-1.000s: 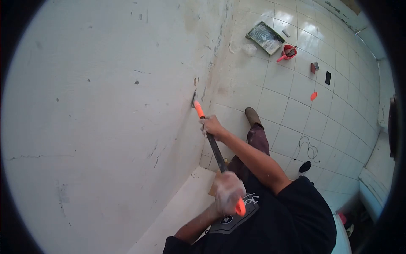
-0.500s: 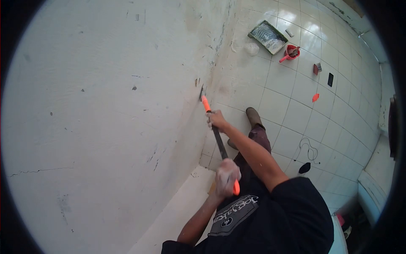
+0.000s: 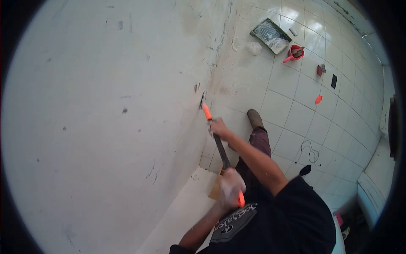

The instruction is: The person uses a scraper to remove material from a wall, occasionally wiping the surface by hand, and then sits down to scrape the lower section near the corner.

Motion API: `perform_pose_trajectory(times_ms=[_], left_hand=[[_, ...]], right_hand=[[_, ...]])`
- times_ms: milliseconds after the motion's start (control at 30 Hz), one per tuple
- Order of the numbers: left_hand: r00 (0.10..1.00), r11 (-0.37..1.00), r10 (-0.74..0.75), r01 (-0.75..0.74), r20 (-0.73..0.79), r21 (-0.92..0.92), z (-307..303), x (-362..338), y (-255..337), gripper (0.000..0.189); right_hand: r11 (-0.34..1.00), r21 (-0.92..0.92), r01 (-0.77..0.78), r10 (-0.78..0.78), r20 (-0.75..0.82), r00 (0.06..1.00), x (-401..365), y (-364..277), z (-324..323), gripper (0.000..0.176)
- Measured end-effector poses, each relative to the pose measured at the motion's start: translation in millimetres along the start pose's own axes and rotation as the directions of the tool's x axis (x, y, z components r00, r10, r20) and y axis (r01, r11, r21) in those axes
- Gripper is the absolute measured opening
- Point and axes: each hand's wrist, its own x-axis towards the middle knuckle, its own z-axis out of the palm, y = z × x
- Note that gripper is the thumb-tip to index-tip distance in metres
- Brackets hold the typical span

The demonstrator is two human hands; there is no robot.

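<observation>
Little is changed since half a second earlier: the long-handled scraper (image 3: 220,146) is kept with its blade at the same scuffed spot low on the white wall (image 3: 105,127), while the left hand (image 3: 231,186) is drawn slightly nearer the chest. The scraper is held slantwise, blade end up and away, between the wall and the person's body. The black shaft is gripped just below its orange upper collar by the right hand (image 3: 219,127), fingers wrapped tightly round it. The orange rear grip is clasped by the left hand, which is blurred and dusted white; its fingers are curled closed about the handle.

A brown shoe (image 3: 256,119) is planted on the tiled floor (image 3: 296,110) beside the wall's foot. Farther off, a paint tray (image 3: 271,36) and a red bucket (image 3: 296,52) are set close together. A thin cable (image 3: 311,150) is looped on the tiles near the leg.
</observation>
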Motion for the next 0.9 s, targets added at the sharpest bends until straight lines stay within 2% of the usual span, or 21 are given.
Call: perform_pose_trajectory(times_ms=[67, 133, 200, 233, 267, 333, 367, 400, 467, 567, 633, 700, 733, 767, 833, 900], left_hand=[[0.991, 0.988, 0.113, -0.119, 0.066, 0.102, 9.9, -7.1, 11.8, 0.034], [0.993, 0.988, 0.099, -0.106, 0.064, 0.114, 10.6, -0.8, -15.2, 0.032], [0.984, 0.973, -0.155, 0.136, 0.092, 0.187, 8.0, 18.2, -48.0, 0.027], [0.991, 0.976, -0.099, 0.079, 0.091, 0.203, 7.1, 31.1, -60.1, 0.025], [0.99, 0.975, -0.103, 0.083, 0.091, 0.204, 9.1, 31.7, -60.4, 0.025], [0.998, 0.995, -0.027, 0.022, 0.054, 0.097, 21.9, 25.4, -47.1, 0.025], [0.988, 0.97, 0.124, -0.142, 0.097, 0.197, 28.6, 20.6, -34.7, 0.022], [0.994, 0.984, 0.025, -0.044, 0.109, 0.175, 34.6, 17.9, -17.6, 0.017], [0.996, 0.985, 0.017, -0.031, 0.084, 0.167, 38.1, 15.1, -29.9, 0.018], [0.998, 0.973, 0.044, -0.054, 0.046, 0.222, 25.8, 31.8, -80.6, 0.021], [0.995, 0.982, 0.086, -0.092, 0.044, 0.162, 13.0, 48.5, -61.0, 0.021], [0.99, 0.987, 0.132, -0.135, 0.043, 0.083, 17.8, 46.6, -30.0, 0.018], [0.984, 0.983, 0.131, -0.145, 0.124, 0.112, 20.6, 48.8, -10.6, 0.021], [0.983, 0.976, 0.134, -0.153, 0.128, 0.156, 23.3, 50.0, -11.1, 0.022], [0.981, 0.966, 0.143, -0.167, 0.128, 0.199, 25.3, 54.0, -27.6, 0.024], [0.999, 0.983, 0.013, -0.02, 0.04, 0.181, 15.6, 62.6, -65.4, 0.024]], right_hand=[[0.997, 0.028, -0.067, 0.066, 0.01, 0.998, -19.0, -11.3, 3.3, 0.016], [0.999, 0.017, -0.037, 0.038, -0.023, 0.999, 3.4, 5.1, -13.2, 0.016], [0.998, 0.064, -0.024, 0.024, -0.002, 1.0, 37.3, 10.3, -30.7, 0.016], [0.991, 0.11, -0.082, 0.082, 0.001, 0.997, 48.6, 6.9, -35.7, 0.018], [0.978, 0.157, -0.134, 0.136, 0.003, 0.991, 57.7, 5.3, -38.4, 0.021], [0.976, 0.124, -0.18, 0.181, 0.002, 0.983, 27.5, -5.5, -34.2, 0.027], [0.985, 0.073, -0.154, 0.153, 0.028, 0.988, 2.1, -16.9, -30.0, 0.025], [0.992, 0.024, -0.128, 0.126, 0.056, 0.99, -10.2, -20.5, -27.9, 0.023], [0.989, 0.055, -0.137, 0.133, 0.069, 0.989, 5.7, -9.5, -36.1, 0.022], [0.994, 0.053, -0.096, 0.095, 0.024, 0.995, 50.1, 2.8, -47.4, 0.023], [0.978, 0.163, -0.132, 0.135, -0.01, 0.991, 58.1, -14.2, -37.2, 0.02], [0.983, 0.138, -0.125, 0.127, -0.004, 0.992, 21.9, -38.9, -29.6, 0.019], [0.987, 0.109, -0.118, 0.118, 0.007, 0.993, 0.5, -58.4, -25.1, 0.017], [0.984, 0.122, -0.126, 0.126, 0.015, 0.992, -9.0, -69.2, -25.5, 0.015], [0.993, 0.096, -0.072, 0.073, -0.005, 0.997, 29.8, -56.0, -42.9, 0.016], [0.997, 0.076, -0.014, 0.015, -0.02, 1.0, 59.7, -41.6, -50.1, 0.017]])
